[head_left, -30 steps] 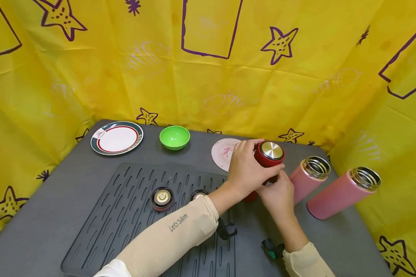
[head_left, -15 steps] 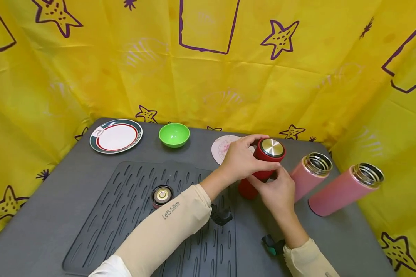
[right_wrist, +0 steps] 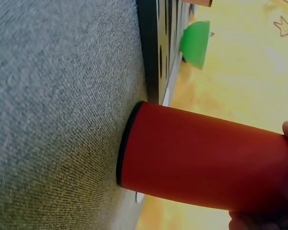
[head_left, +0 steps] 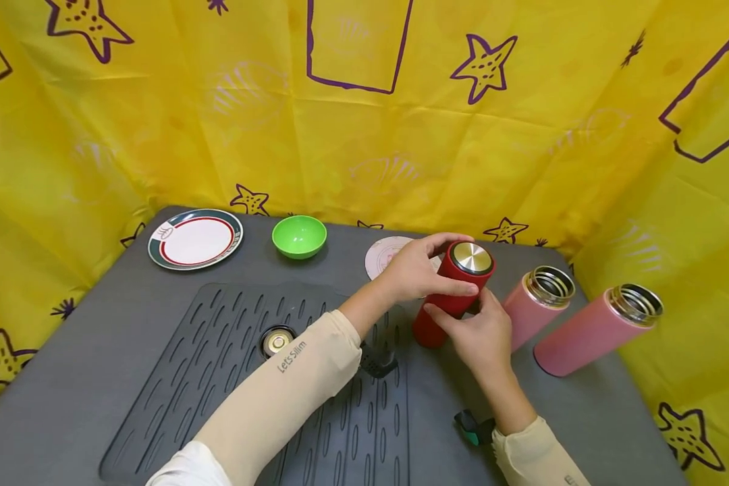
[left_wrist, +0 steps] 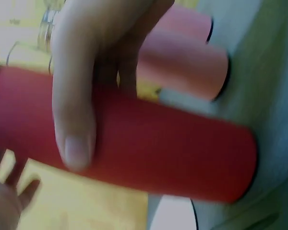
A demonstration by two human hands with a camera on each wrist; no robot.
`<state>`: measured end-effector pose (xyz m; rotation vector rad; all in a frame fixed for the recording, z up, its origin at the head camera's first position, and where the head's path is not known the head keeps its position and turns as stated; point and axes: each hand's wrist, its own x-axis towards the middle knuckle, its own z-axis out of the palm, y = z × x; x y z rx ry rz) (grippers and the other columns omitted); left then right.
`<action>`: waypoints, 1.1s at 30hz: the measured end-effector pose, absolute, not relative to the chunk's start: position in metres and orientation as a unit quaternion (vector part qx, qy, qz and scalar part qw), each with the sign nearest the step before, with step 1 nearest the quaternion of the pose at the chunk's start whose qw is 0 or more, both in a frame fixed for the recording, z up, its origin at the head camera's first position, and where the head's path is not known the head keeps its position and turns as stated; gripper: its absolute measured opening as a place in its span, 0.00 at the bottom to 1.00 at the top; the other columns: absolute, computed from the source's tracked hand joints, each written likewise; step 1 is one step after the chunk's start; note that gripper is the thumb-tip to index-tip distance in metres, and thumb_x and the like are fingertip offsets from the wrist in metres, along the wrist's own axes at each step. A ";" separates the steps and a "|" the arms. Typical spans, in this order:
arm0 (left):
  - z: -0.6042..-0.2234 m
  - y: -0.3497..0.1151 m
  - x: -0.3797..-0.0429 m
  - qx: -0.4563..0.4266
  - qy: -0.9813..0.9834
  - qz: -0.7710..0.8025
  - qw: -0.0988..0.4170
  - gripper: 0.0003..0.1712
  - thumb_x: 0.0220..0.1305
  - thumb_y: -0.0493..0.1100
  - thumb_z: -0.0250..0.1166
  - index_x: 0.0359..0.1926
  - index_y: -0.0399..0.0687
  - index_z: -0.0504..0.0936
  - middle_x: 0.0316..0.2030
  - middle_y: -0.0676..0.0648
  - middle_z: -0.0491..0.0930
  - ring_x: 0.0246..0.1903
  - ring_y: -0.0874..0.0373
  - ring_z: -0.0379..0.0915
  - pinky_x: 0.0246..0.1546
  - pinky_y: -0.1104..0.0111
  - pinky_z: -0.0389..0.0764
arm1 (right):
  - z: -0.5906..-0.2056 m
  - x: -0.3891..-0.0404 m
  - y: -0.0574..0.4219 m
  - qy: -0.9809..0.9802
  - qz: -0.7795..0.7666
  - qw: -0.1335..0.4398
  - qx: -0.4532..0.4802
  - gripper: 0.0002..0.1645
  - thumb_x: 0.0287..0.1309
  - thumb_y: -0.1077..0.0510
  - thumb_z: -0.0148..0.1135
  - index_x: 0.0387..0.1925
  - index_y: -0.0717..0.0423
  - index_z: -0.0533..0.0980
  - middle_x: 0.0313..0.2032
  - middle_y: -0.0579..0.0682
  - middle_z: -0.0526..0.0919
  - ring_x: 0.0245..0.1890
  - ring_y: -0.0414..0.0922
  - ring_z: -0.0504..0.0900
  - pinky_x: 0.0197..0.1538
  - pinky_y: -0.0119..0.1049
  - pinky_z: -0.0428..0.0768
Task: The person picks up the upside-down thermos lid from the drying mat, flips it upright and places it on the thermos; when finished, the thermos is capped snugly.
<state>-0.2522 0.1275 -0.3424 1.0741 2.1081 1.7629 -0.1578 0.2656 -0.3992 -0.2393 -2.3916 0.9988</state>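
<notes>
A red thermos bottle [head_left: 430, 328] with a shiny metal-topped lid [head_left: 472, 258] stands on the grey table. My left hand [head_left: 414, 270] grips it near the top, thumb across the front and fingers round the far side. Lower down, my right hand [head_left: 481, 337] holds the bottle's body between thumb and fingers. In the left wrist view the right thumb [left_wrist: 77, 129] lies across the red side. The right wrist view has the bottle's black-rimmed base [right_wrist: 127, 143] on the tabletop. Two pink thermos bottles [head_left: 589, 335] without lids stand just to the right.
A dark ribbed drying mat [head_left: 219, 378] covers the middle left, with a loose upturned bottle lid [head_left: 277, 342] on it. Behind are a rimmed plate [head_left: 196, 238], a green bowl [head_left: 300, 237] and a pale round mat [head_left: 379, 256]. Yellow curtain [head_left: 352, 135] encloses the table.
My right hand has shifted a little down the red bottle, and my left thumb has moved across its front. More of the red body shows. A second loose lid is now hidden behind my left arm.
</notes>
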 end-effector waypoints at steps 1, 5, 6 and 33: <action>-0.342 0.129 -0.248 0.355 0.719 0.592 0.075 0.42 0.46 0.52 0.80 0.63 0.58 0.74 0.49 0.60 0.77 0.50 0.64 0.71 0.44 0.69 0.78 | -0.399 -0.158 0.265 -0.886 0.368 0.268 -0.084 0.37 0.39 0.37 0.79 0.45 0.54 0.77 0.35 0.50 0.82 0.34 0.47 0.78 0.37 0.44 0.77; -0.341 0.139 -0.223 0.301 0.763 0.571 -0.040 0.47 0.41 0.59 0.81 0.60 0.51 0.69 0.49 0.55 0.73 0.49 0.61 0.67 0.45 0.71 0.75 | -0.401 -0.159 0.267 -0.884 0.360 0.291 -0.059 0.34 0.37 0.47 0.82 0.45 0.56 0.77 0.31 0.50 0.79 0.29 0.48 0.75 0.31 0.43 0.73; -0.341 0.142 -0.218 0.284 0.773 0.563 -0.070 0.48 0.40 0.61 0.80 0.59 0.50 0.69 0.49 0.55 0.72 0.50 0.61 0.66 0.46 0.71 0.74 | -0.401 -0.159 0.267 -0.884 0.358 0.296 -0.054 0.33 0.36 0.51 0.82 0.45 0.56 0.77 0.30 0.50 0.78 0.28 0.48 0.74 0.31 0.43 0.73; -0.347 0.127 -0.230 0.321 0.719 0.613 -0.063 0.38 0.39 0.53 0.84 0.53 0.52 0.80 0.42 0.63 0.79 0.43 0.67 0.73 0.40 0.70 0.77 | -0.399 -0.159 0.266 -0.885 0.371 0.267 -0.084 0.36 0.38 0.41 0.81 0.46 0.54 0.77 0.34 0.49 0.80 0.32 0.46 0.74 0.35 0.43 0.73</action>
